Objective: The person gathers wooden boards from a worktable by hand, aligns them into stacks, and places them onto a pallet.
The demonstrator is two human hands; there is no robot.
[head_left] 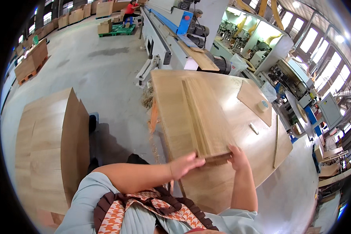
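Both hands are gripping the near end of a small stack of wooden boards (206, 117) lying lengthwise on the worktop (238, 179): the left hand (185, 163) is closing its fingers (197, 160) on the stack's corner at seven o'clock, and the right hand (238, 156) is curling its fingers on the corner at five o'clock. At two o'clock from the stack, a thin flat panel (253, 99) is lying with a roll of tape (263, 105) on it, and at nine o'clock, well apart, a pile of wide boards (43, 144) is resting beside the worktop. At twelve o'clock a long machine (171, 35) is standing past the worktop's far edge.
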